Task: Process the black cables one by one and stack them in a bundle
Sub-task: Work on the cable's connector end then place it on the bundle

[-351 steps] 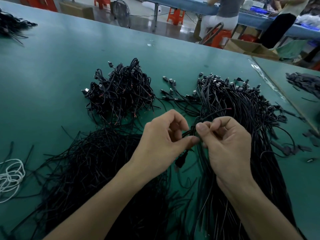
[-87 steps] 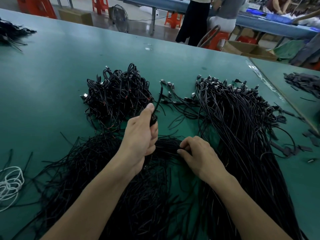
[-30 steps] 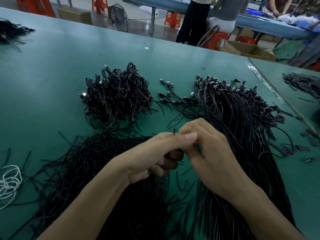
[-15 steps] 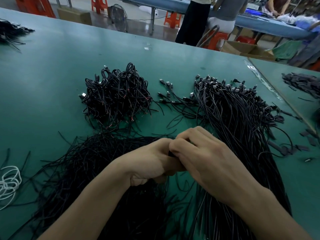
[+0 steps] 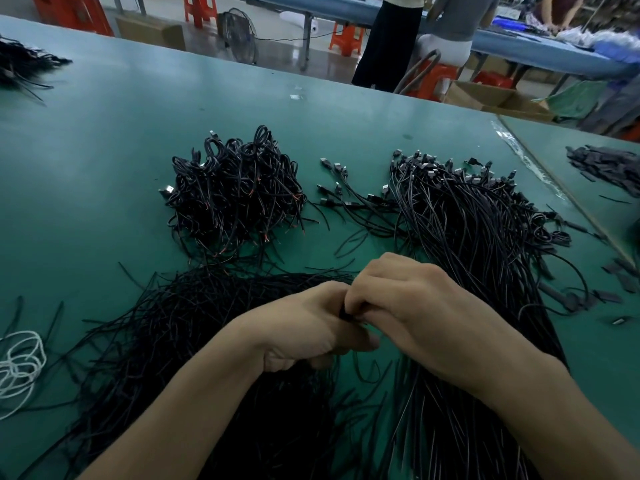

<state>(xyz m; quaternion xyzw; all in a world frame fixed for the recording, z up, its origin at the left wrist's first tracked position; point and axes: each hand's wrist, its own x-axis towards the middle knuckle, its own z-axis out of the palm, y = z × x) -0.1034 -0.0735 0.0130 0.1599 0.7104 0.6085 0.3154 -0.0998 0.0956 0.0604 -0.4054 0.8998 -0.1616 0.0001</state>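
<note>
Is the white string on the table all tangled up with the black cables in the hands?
No, the white string lies by itself at the table's left edge, far from both hands.

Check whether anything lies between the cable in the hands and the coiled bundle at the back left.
Nothing visible blocks the way. The left hand and right hand pinch a cable above the loose strands; only those strands and bare green table lie before the coiled bundle.

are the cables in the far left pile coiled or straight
Coiled: the far left pile shows looped, folded cables with bare ends sticking out.
</note>
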